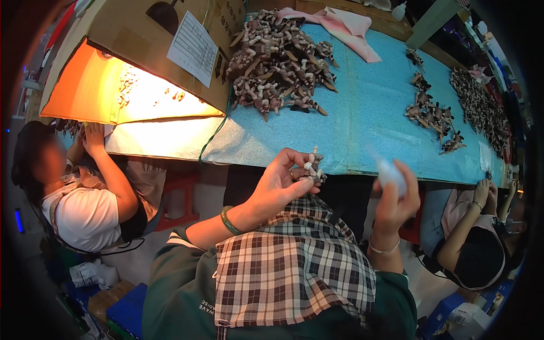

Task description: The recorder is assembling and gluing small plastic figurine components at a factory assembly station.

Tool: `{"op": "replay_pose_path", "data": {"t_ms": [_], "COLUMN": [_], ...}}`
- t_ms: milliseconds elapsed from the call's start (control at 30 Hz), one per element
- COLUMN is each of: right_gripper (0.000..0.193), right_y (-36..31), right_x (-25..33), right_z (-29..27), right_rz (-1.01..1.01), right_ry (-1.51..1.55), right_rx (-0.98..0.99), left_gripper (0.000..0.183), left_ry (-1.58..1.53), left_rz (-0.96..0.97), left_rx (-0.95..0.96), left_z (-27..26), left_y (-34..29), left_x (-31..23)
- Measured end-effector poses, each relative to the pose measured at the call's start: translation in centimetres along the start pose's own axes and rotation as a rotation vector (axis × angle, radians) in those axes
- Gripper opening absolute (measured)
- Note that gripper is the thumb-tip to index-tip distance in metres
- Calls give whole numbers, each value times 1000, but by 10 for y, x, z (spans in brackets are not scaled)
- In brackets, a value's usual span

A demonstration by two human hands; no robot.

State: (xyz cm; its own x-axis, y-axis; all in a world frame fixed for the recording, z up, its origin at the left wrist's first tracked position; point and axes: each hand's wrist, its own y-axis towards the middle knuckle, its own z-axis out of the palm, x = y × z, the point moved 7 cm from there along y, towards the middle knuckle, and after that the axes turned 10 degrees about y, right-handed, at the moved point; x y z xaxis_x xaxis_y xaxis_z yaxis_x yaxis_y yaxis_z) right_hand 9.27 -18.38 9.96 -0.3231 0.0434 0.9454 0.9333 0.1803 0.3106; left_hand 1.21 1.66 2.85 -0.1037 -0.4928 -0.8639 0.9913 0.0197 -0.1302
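Observation:
Between the thumb and fingers of my left hand (pixel 285 182) is a small grey and cream figurine (pixel 313 167), held upright just off the table's near edge. My right hand (pixel 396 198) grips a white squeeze bottle (pixel 390 175) to the right of the figurine and apart from it; the bottle's thin tip is blurred and points up and to the left. A large heap of similar brown and cream figurines (pixel 277 65) lies on the blue-covered table (pixel 362 107) beyond my hands.
A cardboard box (pixel 187 34), lit orange inside, stands at the left. Smaller figurine groups (pixel 433 116) and a dense spread of figurines (pixel 481 110) lie at the right. A pink cloth (pixel 345 31) lies behind the heap. Co-workers (pixel 85 204) sit on both sides.

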Motion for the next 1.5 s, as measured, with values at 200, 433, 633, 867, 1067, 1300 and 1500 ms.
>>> {"op": "replay_pose_path", "data": {"t_ms": [200,433,633,867,1067,1300,1500], "right_gripper": [38,36,34,26,22,20,20], "right_y": [68,132,120,-10,-37,-47,-54], "right_x": [-89,-125,-101,-65,-69,-57,-45], "right_z": [8,-5,-4,62,85,88,87], "right_rz": [494,160,-207,521,680,682,603], "right_ry": [744,259,-546,486,822,984,1047], "right_rx": [-79,-47,68,327,400,372,395], "left_gripper": [24,17,17,17,18,23,28], "left_ry": [53,391,547,550,620,625,682], "left_rz": [-85,-60,1,66,272,367,574], "left_rx": [-39,-53,-59,32,6,149,231], "left_z": [-9,-16,-11,6,16,30,33], "left_y": [1,1,7,7,-3,-15,-28], "left_x": [3,-2,-6,-7,-12,-20,-19]}}
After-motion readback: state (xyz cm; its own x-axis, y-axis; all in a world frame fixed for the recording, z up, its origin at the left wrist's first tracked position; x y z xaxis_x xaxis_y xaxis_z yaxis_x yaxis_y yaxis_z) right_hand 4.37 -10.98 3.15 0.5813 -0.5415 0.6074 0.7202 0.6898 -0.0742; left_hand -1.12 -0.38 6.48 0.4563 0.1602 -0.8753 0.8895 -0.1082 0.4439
